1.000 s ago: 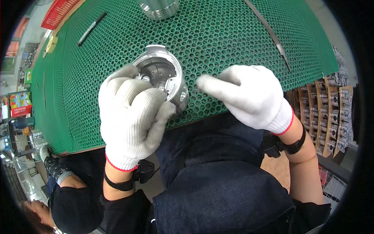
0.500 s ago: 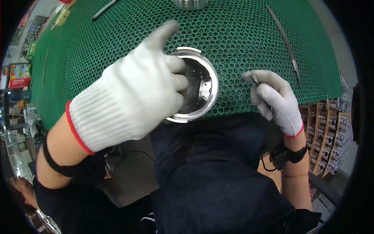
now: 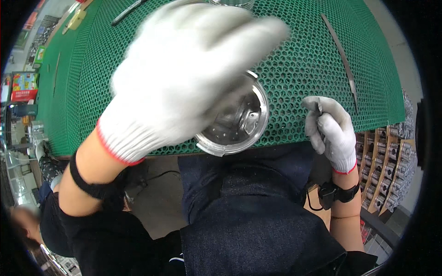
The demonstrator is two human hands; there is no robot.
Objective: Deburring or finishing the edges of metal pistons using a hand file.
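Observation:
My left hand [image 3: 179,73], in a white knitted glove with a red cuff edge, is over a round silvery piston [image 3: 235,129] and smeared by motion. Its thumb side points right; the other fingers are blurred or hidden. The piston lies hollow side up near the front edge of a green honeycomb mat [image 3: 294,69], its far left part covered by the hand. To the right, my gloved right hand [image 3: 335,133] is closed, pinching a small dark slim tool [image 3: 317,108] between thumb and forefinger. Most of that tool is hidden.
A long flat metal file [image 3: 341,55] lies on the mat at the right. At the far edge are a ribbed clear round object [image 3: 232,3] and a dark pen-like tool [image 3: 126,13]. A rack of metal pistons [image 3: 384,161] stands right of the table. Another person is at lower left.
My left hand has swung up and right across the piston. The piston appears slightly lower and farther right in view. My right hand keeps its pinch.

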